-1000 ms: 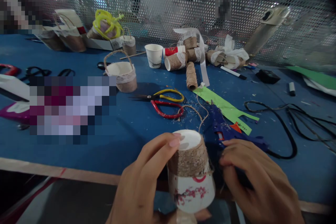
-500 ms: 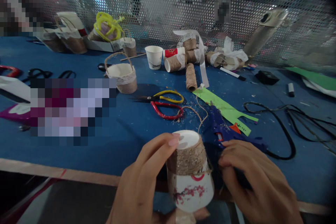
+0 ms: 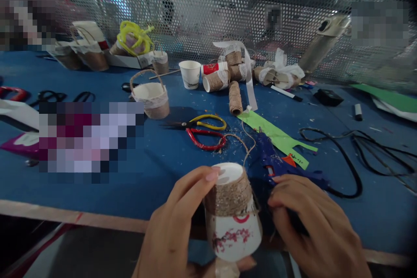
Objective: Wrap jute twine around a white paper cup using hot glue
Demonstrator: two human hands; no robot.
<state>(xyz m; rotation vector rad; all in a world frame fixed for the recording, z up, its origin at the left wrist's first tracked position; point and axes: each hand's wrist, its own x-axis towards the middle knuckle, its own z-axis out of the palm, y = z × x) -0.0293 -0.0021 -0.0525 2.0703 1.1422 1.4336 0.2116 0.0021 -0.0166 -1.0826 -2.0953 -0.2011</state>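
Observation:
My left hand (image 3: 177,226) grips an upside-down white paper cup (image 3: 233,223), its upper half wound with brown jute twine; fingers curl over the cup's base and the thumb shows under the rim. A loose twine strand (image 3: 246,145) runs from the cup up the table toward a twine spool (image 3: 234,97). My right hand (image 3: 317,230) is just right of the cup with fingers curled, pinching something dark that I cannot make out. A blue glue gun (image 3: 280,165) lies just beyond that hand.
On the blue table (image 3: 163,160): red and yellow scissors (image 3: 203,130), a green paper strip (image 3: 276,137), black cable (image 3: 342,160), a twine-wrapped cup basket (image 3: 151,95), several wrapped cups (image 3: 221,78) at the back, more scissors (image 3: 48,95) at left. Perforated metal screen (image 3: 211,4) behind.
The view has tilted slightly, so everything sits a little lower in frame. The cup and both hands keep nearly the same pose, shifted slightly left.

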